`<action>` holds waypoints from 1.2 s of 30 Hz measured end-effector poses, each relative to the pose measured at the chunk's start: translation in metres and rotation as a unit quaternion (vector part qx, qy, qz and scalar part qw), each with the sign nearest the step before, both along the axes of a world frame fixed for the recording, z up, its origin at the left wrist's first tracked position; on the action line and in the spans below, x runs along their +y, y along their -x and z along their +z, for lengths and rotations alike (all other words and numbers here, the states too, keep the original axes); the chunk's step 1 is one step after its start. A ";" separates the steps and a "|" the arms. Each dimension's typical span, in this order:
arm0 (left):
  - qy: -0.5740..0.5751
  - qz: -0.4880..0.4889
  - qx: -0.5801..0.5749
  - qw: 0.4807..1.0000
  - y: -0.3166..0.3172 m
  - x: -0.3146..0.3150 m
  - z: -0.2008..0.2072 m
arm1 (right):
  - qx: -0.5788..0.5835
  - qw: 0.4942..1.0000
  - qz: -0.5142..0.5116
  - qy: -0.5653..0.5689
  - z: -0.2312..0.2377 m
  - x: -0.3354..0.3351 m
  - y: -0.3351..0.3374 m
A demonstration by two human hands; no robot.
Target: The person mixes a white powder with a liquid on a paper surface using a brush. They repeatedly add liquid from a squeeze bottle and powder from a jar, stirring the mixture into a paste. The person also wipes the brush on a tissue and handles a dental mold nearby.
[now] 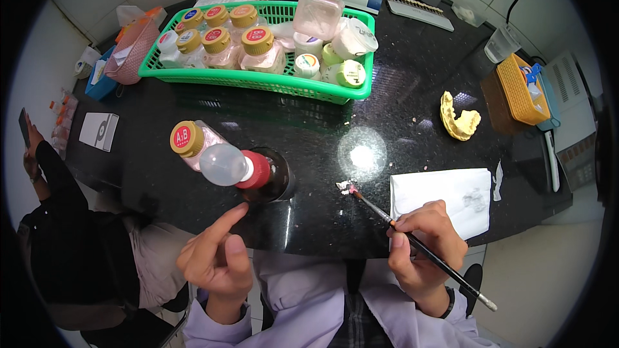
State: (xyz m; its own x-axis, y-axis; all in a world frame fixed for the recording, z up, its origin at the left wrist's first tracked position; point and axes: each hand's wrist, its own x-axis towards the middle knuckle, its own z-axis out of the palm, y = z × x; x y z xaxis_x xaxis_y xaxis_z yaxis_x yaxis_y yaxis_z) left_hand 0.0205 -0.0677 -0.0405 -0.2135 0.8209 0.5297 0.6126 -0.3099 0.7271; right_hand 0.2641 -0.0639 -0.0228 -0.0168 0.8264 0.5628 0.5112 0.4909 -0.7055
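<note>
Pinched between the thumb and fingers of my right hand is a thin, dark-handled brush. Its pinkish tip touches or lies right beside a small white crumbly bit on the black worktop. My left hand holds nothing; its index finger stretches out, thumb apart, other fingers curled. That fingertip is close to a dark brown bottle with a red collar and a clear rounded top. Against the bottle's left side is a clear jar of pink powder with a gold cap.
A folded white paper lies by my right hand, with a yellow dental cast beyond. At the back stands a green basket of jars. An orange basket is at right. Another person sits at left, holding a phone.
</note>
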 end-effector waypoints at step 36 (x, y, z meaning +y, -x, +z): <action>0.015 -0.012 0.004 1.000 0.000 0.001 0.002 | -0.010 1.000 -0.011 0.004 0.001 0.002 0.001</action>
State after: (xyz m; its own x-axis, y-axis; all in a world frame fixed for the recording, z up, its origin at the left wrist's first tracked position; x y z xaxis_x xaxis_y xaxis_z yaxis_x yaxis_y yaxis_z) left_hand 0.0201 -0.0670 -0.0386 -0.1899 0.8409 0.5068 0.6113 -0.3027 0.7313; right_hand 0.2627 -0.0614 -0.0216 -0.0091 0.8313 0.5558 0.5355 0.4735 -0.6993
